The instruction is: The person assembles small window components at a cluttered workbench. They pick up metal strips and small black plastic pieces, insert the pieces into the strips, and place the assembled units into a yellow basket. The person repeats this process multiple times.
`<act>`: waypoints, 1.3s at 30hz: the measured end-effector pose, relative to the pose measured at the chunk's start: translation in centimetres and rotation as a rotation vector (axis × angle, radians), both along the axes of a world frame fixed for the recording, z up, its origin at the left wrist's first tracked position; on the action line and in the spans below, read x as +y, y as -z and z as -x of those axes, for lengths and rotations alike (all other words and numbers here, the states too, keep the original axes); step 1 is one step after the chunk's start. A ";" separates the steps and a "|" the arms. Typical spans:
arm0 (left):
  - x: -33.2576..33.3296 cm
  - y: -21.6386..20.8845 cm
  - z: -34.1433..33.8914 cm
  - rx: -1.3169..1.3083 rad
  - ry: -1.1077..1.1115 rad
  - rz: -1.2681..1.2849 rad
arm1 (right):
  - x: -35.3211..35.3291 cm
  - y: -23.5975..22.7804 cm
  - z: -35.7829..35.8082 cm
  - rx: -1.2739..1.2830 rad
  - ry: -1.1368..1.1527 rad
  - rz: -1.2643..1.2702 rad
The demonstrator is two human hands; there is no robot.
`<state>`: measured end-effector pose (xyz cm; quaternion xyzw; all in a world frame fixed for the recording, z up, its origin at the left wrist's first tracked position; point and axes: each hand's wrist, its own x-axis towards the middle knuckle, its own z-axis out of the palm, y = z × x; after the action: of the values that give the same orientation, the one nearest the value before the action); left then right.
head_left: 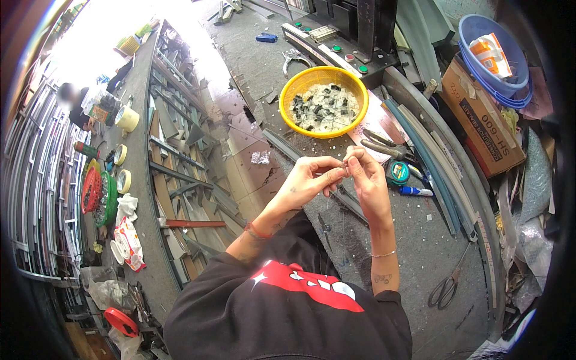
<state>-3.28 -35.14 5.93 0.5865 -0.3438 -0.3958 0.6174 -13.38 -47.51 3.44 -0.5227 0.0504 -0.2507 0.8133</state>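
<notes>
My left hand (313, 179) and my right hand (367, 179) meet over the near side of the grey workbench. The fingertips of both are closed in a pinch against each other, on something too small to make out. Below them a thin pale strand (344, 240) seems to hang down. Just beyond my hands stands a yellow plastic basket (327, 133), with many small white and black pieces (324, 108) in it. Beneath my hands a grey metal profile (282, 144) lies slantwise, partly hidden by them.
Pliers (384, 145), a teal tape measure (399, 172) and a blue marker (415, 191) lie right of my hands. Scissors (444, 292) rest at the near right. Long curved strips (429, 159) line the right edge. At the far left, a person (78, 111) stands by another bench.
</notes>
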 end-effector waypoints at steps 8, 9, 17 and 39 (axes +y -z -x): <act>0.2 0.5 -1.0 0.009 0.088 -0.013 | -0.9 -0.8 0.4 0.068 0.016 0.428; 0.2 0.5 -1.1 0.006 0.100 -0.025 | -1.0 -0.8 0.4 0.062 0.028 0.469; 0.4 0.2 -1.6 -0.058 0.124 -0.029 | -0.8 -0.5 0.3 0.052 0.132 0.356; 0.9 0.0 -5.1 -2.011 -0.019 0.543 | 0.6 1.5 -0.9 0.153 -0.235 -0.270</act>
<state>1.83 -34.22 5.88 0.4898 -0.7724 0.3711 0.1604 -12.52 -46.94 1.99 -0.4286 0.0839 -0.1045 0.8935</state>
